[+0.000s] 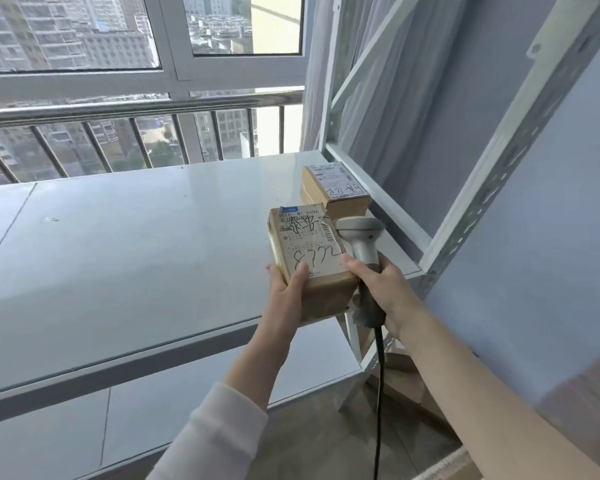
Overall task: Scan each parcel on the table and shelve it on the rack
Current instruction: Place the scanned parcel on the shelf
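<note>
My left hand [286,289] grips a small brown cardboard parcel [309,251] from below and the left, thumb on its white label with handwritten marks. My right hand [378,289] holds a grey handheld barcode scanner [361,237] by its handle, the index finger also touching the parcel's right edge. The scanner head sits just right of the parcel's label. A second brown parcel [335,188] with a white label lies on the white rack's shelf [392,216] just beyond.
A pale grey table [118,258] stretches to the left under a window with a metal railing [136,109]. The white metal rack frame [482,188] stands at right against a blue wall. The scanner's black cable [380,393] hangs down. Cardboard lies on the floor below.
</note>
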